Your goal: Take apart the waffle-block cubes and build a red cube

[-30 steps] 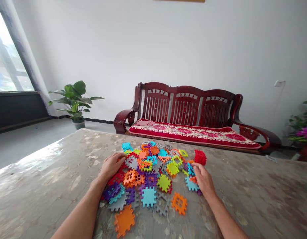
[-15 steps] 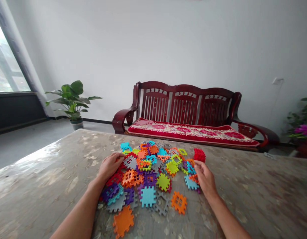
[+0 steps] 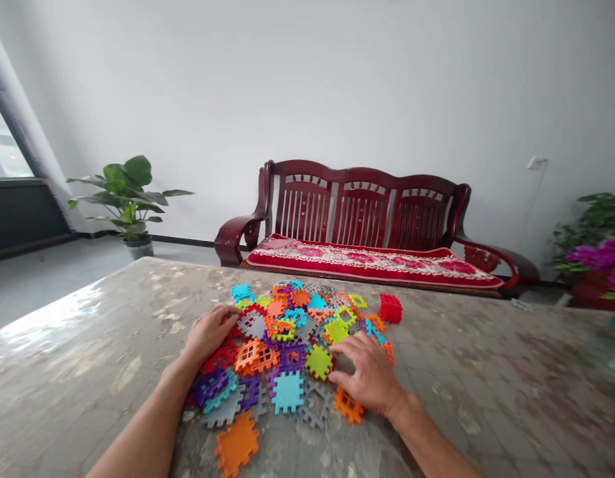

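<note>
A loose pile of flat plastic interlocking tiles with notched edges covers the middle of the table, some solid and some with window-like cutouts. My left hand (image 3: pixel 212 333) rests along the pile's left side, its fingers loosely extended beside red tiles (image 3: pixel 222 357). Over the right part of the pile, my right hand (image 3: pixel 368 372) is open, thumb and fingers apart beside a yellow-green tile (image 3: pixel 319 362). Below that hand, an orange window tile (image 3: pixel 348 405) is partly covered. A light blue tile (image 3: pixel 288 392) and a solid orange tile (image 3: pixel 236 443) lie nearer me.
A block of red tiles (image 3: pixel 390 309) stands at the pile's far right. The table (image 3: pixel 467 378) has a patterned grey-brown cover. Beyond it is a dark red wooden bench (image 3: pixel 364 206) with a red floral cushion (image 3: pixel 357 257). A potted plant (image 3: pixel 131 192) stands at left, with purple flowers (image 3: pixel 599 255) at right.
My right hand has moved left and nearer me, from the tiles at the pile's right edge to beside the yellow-green tile. My left hand stays at the left side. The view has shifted slightly right.
</note>
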`<state>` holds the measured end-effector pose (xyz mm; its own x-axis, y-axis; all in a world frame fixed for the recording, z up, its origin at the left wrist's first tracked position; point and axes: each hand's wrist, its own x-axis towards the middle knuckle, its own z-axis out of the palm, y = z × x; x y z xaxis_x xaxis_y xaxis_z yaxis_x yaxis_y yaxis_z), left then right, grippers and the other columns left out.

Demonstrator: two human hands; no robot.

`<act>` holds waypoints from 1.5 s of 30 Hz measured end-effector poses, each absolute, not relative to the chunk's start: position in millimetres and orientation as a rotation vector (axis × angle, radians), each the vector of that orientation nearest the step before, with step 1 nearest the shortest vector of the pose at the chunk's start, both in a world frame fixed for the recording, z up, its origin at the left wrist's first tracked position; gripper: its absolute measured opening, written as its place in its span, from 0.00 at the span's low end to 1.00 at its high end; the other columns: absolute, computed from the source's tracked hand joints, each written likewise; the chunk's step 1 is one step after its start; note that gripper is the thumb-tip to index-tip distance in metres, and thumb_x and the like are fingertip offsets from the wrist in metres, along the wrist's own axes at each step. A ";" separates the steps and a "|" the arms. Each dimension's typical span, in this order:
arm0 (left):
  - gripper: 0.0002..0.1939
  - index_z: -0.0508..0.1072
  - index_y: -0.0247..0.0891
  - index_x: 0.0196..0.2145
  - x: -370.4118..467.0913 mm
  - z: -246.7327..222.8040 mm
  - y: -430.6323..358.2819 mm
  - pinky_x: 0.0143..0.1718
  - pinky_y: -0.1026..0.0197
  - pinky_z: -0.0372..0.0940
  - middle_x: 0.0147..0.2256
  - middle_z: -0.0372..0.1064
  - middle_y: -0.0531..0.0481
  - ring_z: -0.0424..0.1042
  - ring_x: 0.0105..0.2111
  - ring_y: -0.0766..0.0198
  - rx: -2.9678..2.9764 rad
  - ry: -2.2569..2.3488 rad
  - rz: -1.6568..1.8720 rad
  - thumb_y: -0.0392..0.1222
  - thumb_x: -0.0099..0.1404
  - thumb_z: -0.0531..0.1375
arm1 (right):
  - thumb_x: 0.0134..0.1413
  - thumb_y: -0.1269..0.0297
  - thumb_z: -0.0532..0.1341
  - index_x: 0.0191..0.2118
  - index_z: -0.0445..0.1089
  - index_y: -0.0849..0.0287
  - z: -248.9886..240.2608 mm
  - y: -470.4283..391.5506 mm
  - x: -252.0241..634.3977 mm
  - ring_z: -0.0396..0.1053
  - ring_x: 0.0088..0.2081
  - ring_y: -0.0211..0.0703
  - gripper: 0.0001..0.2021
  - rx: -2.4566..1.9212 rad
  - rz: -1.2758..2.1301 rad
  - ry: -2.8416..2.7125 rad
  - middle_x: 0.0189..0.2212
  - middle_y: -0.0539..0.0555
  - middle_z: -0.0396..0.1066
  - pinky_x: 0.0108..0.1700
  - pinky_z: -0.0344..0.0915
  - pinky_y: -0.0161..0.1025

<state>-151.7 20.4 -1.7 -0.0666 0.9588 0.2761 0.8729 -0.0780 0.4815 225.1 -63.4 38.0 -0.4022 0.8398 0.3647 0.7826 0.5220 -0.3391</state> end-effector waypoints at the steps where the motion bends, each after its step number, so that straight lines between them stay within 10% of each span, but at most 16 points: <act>1: 0.18 0.77 0.47 0.42 -151.6 -1.3 20.2 0.51 0.60 0.64 0.46 0.76 0.53 0.73 0.46 0.58 2.038 2.025 0.833 0.51 0.63 0.51 | 0.46 0.60 0.68 0.47 0.73 0.48 38.1 -65.1 221.3 0.66 0.45 0.50 0.19 -1.340 0.145 -2.295 0.43 0.51 0.76 0.48 0.60 0.46; 16: 0.18 0.77 0.48 0.43 -153.8 -3.9 22.4 0.51 0.61 0.63 0.47 0.75 0.53 0.73 0.47 0.58 2.040 2.027 0.812 0.52 0.63 0.51 | 0.45 0.75 0.59 0.60 0.62 0.52 23.5 -57.9 216.8 0.68 0.50 0.49 0.33 -1.370 0.241 -2.186 0.50 0.55 0.68 0.53 0.66 0.45; 36: 0.19 0.78 0.47 0.41 -155.0 -5.6 24.3 0.51 0.60 0.64 0.46 0.77 0.53 0.73 0.46 0.58 2.044 2.022 0.837 0.53 0.62 0.51 | 0.49 0.74 0.53 0.47 0.72 0.52 12.3 -9.6 332.4 0.68 0.41 0.45 0.20 -1.646 -0.196 -1.671 0.42 0.53 0.64 0.43 0.68 0.41; 45: 0.19 0.77 0.46 0.42 -159.1 -9.3 26.8 0.51 0.57 0.64 0.46 0.76 0.50 0.74 0.47 0.55 2.061 2.007 0.834 0.54 0.62 0.51 | 0.35 0.81 0.49 0.40 0.73 0.57 -18.7 -4.3 367.4 0.72 0.42 0.45 0.25 -1.769 -0.090 -1.567 0.42 0.56 0.69 0.44 0.68 0.40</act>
